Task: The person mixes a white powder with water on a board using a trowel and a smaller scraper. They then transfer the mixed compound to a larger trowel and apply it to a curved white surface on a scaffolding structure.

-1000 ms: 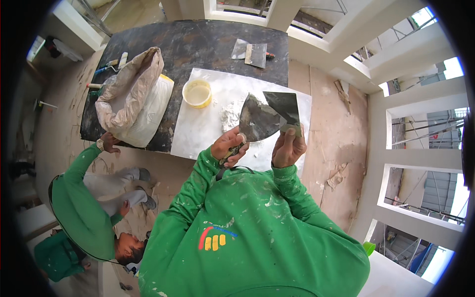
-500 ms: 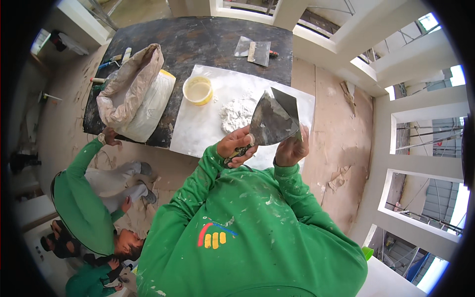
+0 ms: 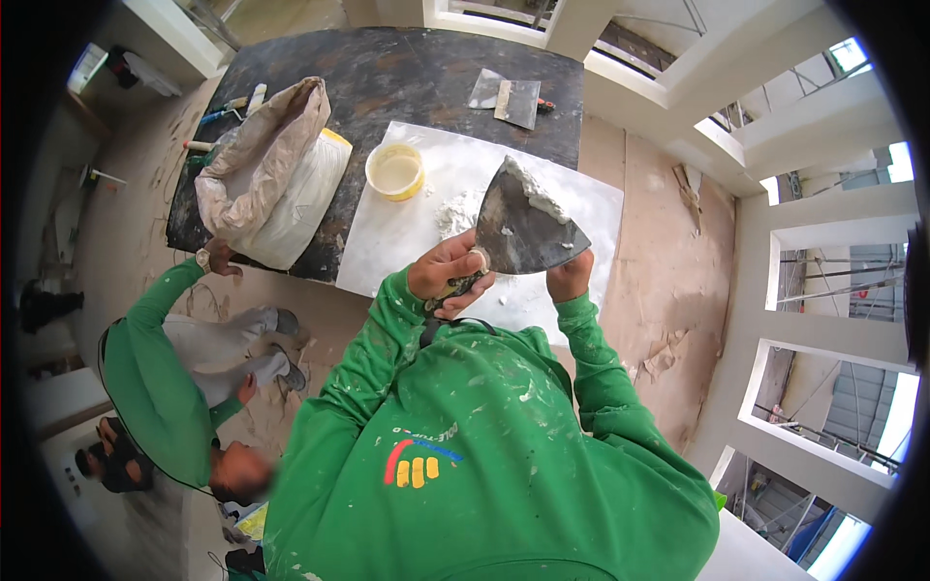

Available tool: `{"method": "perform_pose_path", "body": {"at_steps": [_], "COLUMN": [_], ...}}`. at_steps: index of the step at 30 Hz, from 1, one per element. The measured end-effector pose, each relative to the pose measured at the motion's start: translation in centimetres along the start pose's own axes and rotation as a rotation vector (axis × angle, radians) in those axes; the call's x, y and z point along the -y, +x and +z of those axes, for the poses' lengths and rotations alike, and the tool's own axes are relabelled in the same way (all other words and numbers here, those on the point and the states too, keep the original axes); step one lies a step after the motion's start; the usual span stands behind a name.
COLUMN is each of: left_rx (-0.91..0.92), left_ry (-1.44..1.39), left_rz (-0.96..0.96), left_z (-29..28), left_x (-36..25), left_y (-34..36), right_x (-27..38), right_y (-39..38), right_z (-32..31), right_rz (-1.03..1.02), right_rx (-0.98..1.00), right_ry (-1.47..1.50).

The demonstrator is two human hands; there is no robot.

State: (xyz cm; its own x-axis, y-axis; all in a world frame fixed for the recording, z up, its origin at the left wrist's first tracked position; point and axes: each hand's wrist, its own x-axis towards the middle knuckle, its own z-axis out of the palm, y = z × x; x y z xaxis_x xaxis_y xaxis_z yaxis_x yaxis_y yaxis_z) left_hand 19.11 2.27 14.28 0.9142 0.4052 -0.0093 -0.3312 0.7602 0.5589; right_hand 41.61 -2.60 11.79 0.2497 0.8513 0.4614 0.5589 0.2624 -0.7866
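Observation:
My left hand (image 3: pixel 451 276) is wrapped around the handle of a broad putty knife (image 3: pixel 518 223), whose dark fan-shaped blade is raised over a white board (image 3: pixel 383 232). White paste (image 3: pixel 535 191) clings along the blade's far edge. My right hand (image 3: pixel 572 276) is at the blade's right corner; its fingers are hidden behind the metal, so their grip does not show. Behind the blade, partly covered by it, a mound of white plaster (image 3: pixel 457 213) lies on the board. A yellow-rimmed plastic tub (image 3: pixel 395 171) stands on the board to the left of the mound.
A large open sack (image 3: pixel 276 184) stands at the left of the dark table (image 3: pixel 407 77), near rollers or brushes (image 3: pixel 232 107). Flat scrapers (image 3: pixel 509 97) lie at the far right. A co-worker in green (image 3: pixel 160 373) rests a hand by the sack. Window openings (image 3: pixel 823 281) line the right.
The putty knife has turned, and white paste now shows along its far edge. A second dark blade, earlier seen by my right hand, is out of sight. My right hand has shifted behind the blade.

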Motion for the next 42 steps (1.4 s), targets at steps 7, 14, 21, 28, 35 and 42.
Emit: {"method": "perform_pose_path", "body": {"at_steps": [7,14,21,28,35,42], "left_rx": [-0.593,-0.618,-0.495,-0.137,0.001,-0.467], "left_ry": [0.692,1.220,1.483,0.810,0.548,0.521], "left_rz": [0.122,0.109,-0.253,-0.352,-0.157,-0.027], "left_z": [3.5,3.5,-1.6,-0.8,1.1,-0.5], "left_x": [-2.5,-0.3,0.3,-4.3,-3.3,1.0], "left_y": [0.4,0.2,-3.7,-3.5,-1.5,-1.4], "right_x": [0.0,2.0,3.1,2.1,-5.3,-4.2], "right_y": [-0.4,1.0,5.3,10.4,10.2,4.1], "right_z": [-4.7,-2.7,-5.4,-6.0,-5.7,-6.7], "right_rz": [-0.367,-0.676,-0.714,0.465,0.645,0.205], "right_rx": [-0.165,0.061,0.023,0.518,0.951,0.071], "right_ry": [-0.361,-0.347,-0.219,0.763,0.345,-0.020]}}
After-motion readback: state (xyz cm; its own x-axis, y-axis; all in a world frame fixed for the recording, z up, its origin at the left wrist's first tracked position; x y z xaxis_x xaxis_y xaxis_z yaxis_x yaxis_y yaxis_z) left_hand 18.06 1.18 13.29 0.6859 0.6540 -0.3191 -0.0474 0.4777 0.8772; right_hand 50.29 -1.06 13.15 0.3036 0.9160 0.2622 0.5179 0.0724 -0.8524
